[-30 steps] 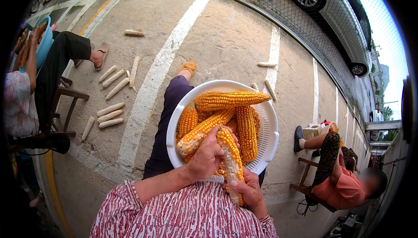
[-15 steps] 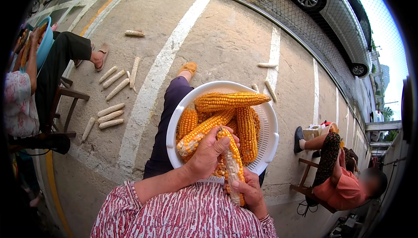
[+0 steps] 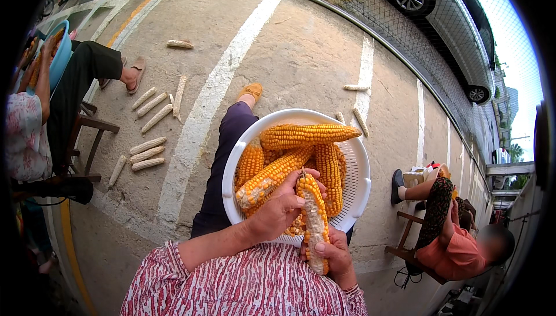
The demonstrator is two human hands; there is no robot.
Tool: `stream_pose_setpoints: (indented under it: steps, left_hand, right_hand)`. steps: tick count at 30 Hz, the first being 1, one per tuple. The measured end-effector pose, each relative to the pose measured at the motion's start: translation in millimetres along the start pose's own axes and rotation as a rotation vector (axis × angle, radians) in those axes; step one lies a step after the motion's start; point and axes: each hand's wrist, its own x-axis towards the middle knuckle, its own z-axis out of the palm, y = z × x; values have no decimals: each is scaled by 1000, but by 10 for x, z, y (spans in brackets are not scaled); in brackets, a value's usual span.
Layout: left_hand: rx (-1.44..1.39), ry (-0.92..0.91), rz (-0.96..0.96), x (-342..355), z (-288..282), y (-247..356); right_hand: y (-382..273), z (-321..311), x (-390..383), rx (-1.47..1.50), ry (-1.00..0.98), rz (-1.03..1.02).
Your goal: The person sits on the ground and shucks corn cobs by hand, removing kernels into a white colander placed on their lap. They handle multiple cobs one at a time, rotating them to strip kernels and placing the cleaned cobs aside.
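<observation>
- Over the lap, front and centre: a half-stripped corn cob (image 3: 313, 223) stands nearly upright, its lower end clamped in the right hand (image 3: 336, 256), whose fingers are curled tight around the bare pale part.
- Left hand (image 3: 280, 209) comes in from the side, fingers wrapped over the cob's upper, still-yellow section, thumb pressing on the kernels; both hands are closed on the same cob.
- Reading the step: this looks like kernels being rubbed off by hand, and it's midway; pale rows run down the cob while yellow ones remain near the top.
- Next move, as I judge it, calls for a firm twist or thumb-push on those remaining rows, with the cob kept above the basket so loose kernels drop inside.
- Just beyond, touching the hands: a white perforated basket (image 3: 360, 171) resting on the person's dark trousers (image 3: 223, 165), piled with whole yellow cobs (image 3: 307, 135) lying crosswise.
- Edges: the basket's near rim sits right under the wrists, so there's little slack downward; its far rim is near the knee.
- Room: concrete paving (image 3: 278, 55) with white painted lines opens ahead; stripped cobs (image 3: 152, 105) lie scattered to the left, well apart.
- Flanks are tighter: a seated person (image 3: 35, 125) on the left, another in an orange top (image 3: 452, 241) on the right, a fence and a parked car (image 3: 440, 9) beyond.
</observation>
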Motion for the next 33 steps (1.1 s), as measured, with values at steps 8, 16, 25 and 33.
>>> stream_pose_setpoints:
  steps: [8, 16, 25, 33]
  left_hand:
    - [-21, 124, -27, 7, 29, 21]
    - [13, 154, 3, 33, -60, 11]
    - [-3, 133, 5, 39, -147, 55]
    - [-62, 87, -6, 48, -194, 63]
  right_hand:
    - [-1, 12, 9, -55, -4, -13]
    - [-27, 49, -29, -181, 6, -25]
    - [-53, 128, -84, -371, 5, -73]
    - [-82, 175, -106, -410, 24, -73]
